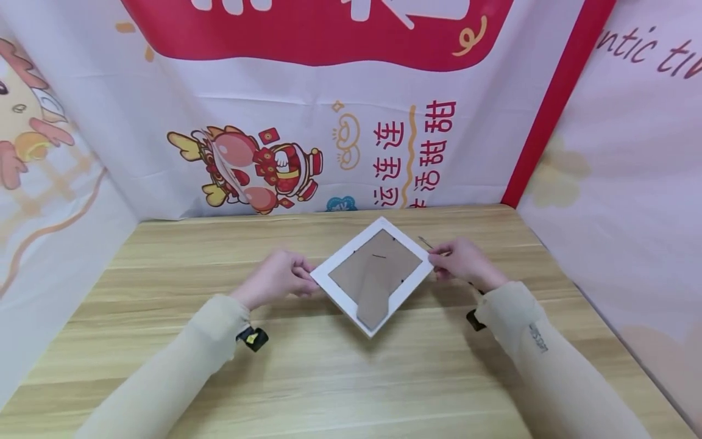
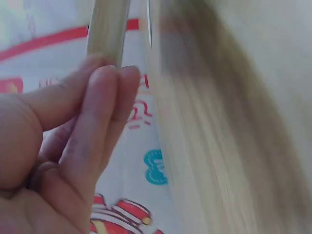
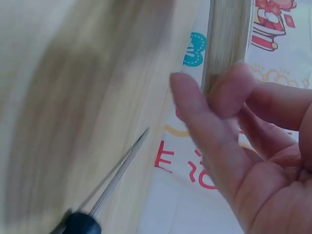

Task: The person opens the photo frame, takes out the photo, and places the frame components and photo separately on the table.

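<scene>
Looking down, you have the wooden table (image 1: 340, 378) filling the lower view, walled in by printed banners (image 1: 329, 122) behind and at both sides. Above the middle of the table sits the white picture frame (image 1: 373, 274), turned back-side up like a diamond, its brown backing board and stand leg facing you; whether its lower corner touches the tabletop cannot be told. Your left hand (image 1: 276, 277) pinches the frame's left corner, fingers (image 2: 105, 112) pressed close together with the thumb along the edge. Your right hand (image 1: 463, 262) grips the opposite, right corner, fingertips (image 3: 195, 112) curled narrowly onto the frame's rim. Both sleeves are pale beige, each with a small black wrist unit. Smallest of all, a screwdriver (image 3: 114, 178) with a thin metal shaft and dark handle lies on the table just beside your right hand, its tip pointing away from you.
</scene>
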Demonstrator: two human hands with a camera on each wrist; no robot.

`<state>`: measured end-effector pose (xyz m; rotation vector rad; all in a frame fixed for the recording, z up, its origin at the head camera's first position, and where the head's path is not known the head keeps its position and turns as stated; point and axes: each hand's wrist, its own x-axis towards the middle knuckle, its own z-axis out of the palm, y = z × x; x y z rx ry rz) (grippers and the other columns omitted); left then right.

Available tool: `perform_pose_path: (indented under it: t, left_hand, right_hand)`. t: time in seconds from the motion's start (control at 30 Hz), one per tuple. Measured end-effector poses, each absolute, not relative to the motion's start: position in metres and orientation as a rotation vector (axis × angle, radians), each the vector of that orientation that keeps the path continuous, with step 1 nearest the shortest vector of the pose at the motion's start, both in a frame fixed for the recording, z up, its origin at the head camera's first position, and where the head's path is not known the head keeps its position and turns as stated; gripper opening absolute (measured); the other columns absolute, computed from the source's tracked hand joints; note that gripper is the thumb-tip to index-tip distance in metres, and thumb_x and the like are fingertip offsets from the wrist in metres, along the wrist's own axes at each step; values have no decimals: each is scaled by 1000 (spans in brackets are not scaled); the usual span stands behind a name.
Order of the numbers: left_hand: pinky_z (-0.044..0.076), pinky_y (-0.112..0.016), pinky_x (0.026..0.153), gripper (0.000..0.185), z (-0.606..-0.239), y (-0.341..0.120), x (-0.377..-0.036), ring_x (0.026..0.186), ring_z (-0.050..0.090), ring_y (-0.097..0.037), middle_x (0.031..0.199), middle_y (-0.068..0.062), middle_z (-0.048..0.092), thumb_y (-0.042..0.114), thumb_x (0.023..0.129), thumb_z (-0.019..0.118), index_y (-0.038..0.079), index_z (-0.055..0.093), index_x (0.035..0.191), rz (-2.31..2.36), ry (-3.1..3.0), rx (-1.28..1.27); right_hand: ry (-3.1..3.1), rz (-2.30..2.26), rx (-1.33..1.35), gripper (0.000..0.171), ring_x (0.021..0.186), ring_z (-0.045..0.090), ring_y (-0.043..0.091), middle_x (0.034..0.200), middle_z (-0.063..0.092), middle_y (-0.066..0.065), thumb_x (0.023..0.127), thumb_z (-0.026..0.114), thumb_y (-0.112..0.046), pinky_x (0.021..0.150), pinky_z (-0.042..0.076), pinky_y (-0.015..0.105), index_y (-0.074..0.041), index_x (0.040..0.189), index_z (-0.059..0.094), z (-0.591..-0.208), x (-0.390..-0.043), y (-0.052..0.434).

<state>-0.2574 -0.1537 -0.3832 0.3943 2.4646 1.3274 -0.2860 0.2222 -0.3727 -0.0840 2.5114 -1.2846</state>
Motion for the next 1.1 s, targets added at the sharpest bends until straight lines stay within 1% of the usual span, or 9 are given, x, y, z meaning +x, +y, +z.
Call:
perform_pose_path:
  t: [0.17,0.33,0.47,0.57,0.67,0.77,0.87,1.0,1.1]
  left_hand:
    - [58,-34,58,8,-383,-143,-227,59,67,-22,79,-14,72,2,81,80,2,74,87,1338,2532,381]
    - [47,-26,43,12,-385,-136,-200,45,56,-11,65,-5,68,9,77,84,9,72,74,1160,2701,412]
    - [39,-22,42,22,-388,-131,-181,45,47,-3,58,8,60,21,76,87,14,68,67,894,2899,610]
    - [34,-20,41,31,-390,-126,-168,46,37,0,54,14,47,26,74,87,15,62,61,735,3011,769]
    - [30,-21,41,38,-391,-117,-158,47,32,-1,52,13,39,30,75,86,16,54,58,624,3043,865]
    - [34,-23,42,42,-391,-108,-151,48,34,-4,52,12,40,33,76,84,18,50,56,528,3048,904]
    - [40,-27,46,39,-392,-100,-147,50,41,-6,55,10,47,34,77,83,19,53,56,486,3052,913]
    - [40,-29,45,42,-398,-93,-144,49,40,-7,54,9,46,35,76,83,19,51,54,441,3070,908]
    - [39,-29,44,45,-405,-91,-144,48,38,-7,54,9,44,37,76,83,19,49,52,392,3085,889]
  right_hand:
    - [2467,-1285,-104,29,65,62,13,83,66,17,100,58,-8,74,59,40,10,122,61,-371,-302,214]
    - [2466,-1149,-165,29,68,64,15,79,68,11,99,61,-14,75,59,41,6,121,65,-378,-316,204]
    - [2497,-1009,-244,28,73,66,19,83,68,8,99,63,-20,75,58,39,0,118,68,-383,-325,193]
    - [2514,-913,-295,28,78,66,20,88,68,7,99,63,-23,75,58,36,-4,118,69,-383,-330,182]
    - [2521,-845,-311,27,82,66,22,95,68,7,99,62,-24,76,58,35,-7,119,69,-380,-335,169]
    - [2544,-760,-338,25,83,66,22,97,69,6,98,63,-23,79,56,37,-9,118,70,-377,-338,157]
    - [2576,-671,-375,23,82,66,21,97,69,4,98,64,-23,80,55,37,-11,116,71,-376,-341,146]
    - [2598,-589,-419,24,81,66,18,97,69,4,98,64,-22,78,54,35,-11,117,72,-379,-343,137]
    - [2604,-538,-423,25,84,65,18,99,69,3,98,64,-23,82,51,37,-13,119,71,-381,-344,133]
